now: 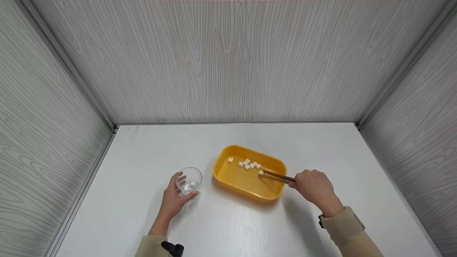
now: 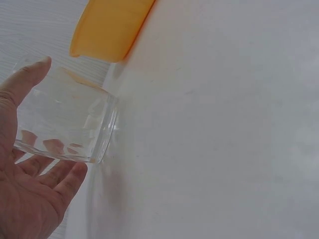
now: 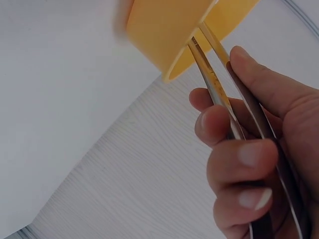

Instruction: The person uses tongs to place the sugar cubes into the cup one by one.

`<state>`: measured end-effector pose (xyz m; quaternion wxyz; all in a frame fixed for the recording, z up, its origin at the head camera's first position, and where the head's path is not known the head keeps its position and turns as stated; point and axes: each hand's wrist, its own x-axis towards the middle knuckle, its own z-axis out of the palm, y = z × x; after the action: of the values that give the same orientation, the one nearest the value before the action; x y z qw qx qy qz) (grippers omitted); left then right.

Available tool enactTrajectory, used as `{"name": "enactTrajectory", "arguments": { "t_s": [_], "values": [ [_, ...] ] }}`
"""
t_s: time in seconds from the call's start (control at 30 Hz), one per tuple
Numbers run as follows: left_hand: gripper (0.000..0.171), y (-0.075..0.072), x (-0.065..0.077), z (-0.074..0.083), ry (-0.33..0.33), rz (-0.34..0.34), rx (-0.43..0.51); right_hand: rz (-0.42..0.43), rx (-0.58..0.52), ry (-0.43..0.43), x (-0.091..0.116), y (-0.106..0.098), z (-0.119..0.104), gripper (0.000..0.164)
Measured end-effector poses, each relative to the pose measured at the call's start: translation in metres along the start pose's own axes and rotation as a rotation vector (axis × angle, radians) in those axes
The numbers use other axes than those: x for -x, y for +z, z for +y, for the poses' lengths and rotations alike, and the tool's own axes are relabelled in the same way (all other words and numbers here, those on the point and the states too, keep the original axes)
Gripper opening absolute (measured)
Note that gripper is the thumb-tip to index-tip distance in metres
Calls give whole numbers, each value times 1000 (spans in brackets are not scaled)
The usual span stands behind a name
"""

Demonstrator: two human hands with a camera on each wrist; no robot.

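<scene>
My left hand [image 1: 172, 201] grips a clear glass [image 1: 189, 175], its thumb on one side and fingers round the other. A white cube [image 1: 193, 184] shows inside the glass, which stands upright on the table. In my right hand [image 1: 316, 188] are metal tweezers [image 1: 280, 176], held between thumb and curled fingers; the right wrist view shows their two arms [image 3: 212, 82] apart, reaching over the rim of a yellow tray [image 1: 232, 186]. At the tips lies one white cube [image 1: 261, 172]; whether they pinch it I cannot tell. Several other white cubes [image 1: 247, 166] lie beyond it.
The white table [image 1: 228, 228] carries the tray just right of the glass. Grey wood-grain panels stand at the back [image 1: 228, 64], on the left [image 1: 43, 142] and on the right [image 1: 414, 142].
</scene>
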<state>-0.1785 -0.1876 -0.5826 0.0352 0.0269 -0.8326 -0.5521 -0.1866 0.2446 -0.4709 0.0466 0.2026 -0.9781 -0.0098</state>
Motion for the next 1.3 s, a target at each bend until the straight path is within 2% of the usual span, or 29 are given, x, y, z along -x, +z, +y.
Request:
{"name": "enactTrajectory", "arguments": {
  "t_s": [0.1,0.2,0.53,0.8,1.3],
  "values": [
    [96,0,0,0,-2,1,5,-8,-54,17,2,2,1,34],
    [96,-1,0,0,-4,1,10,19,-95,17,4,4,2,32],
    [95,-1,1,1,-1,0,8,79,-160,4,11,12,5,23],
    [94,-1,0,-1,0,-9,27,146,-218,-32,15,15,5,27],
    [96,0,0,0,-2,-2,17,222,-295,-133,0,4,-22,25]
  ]
}}
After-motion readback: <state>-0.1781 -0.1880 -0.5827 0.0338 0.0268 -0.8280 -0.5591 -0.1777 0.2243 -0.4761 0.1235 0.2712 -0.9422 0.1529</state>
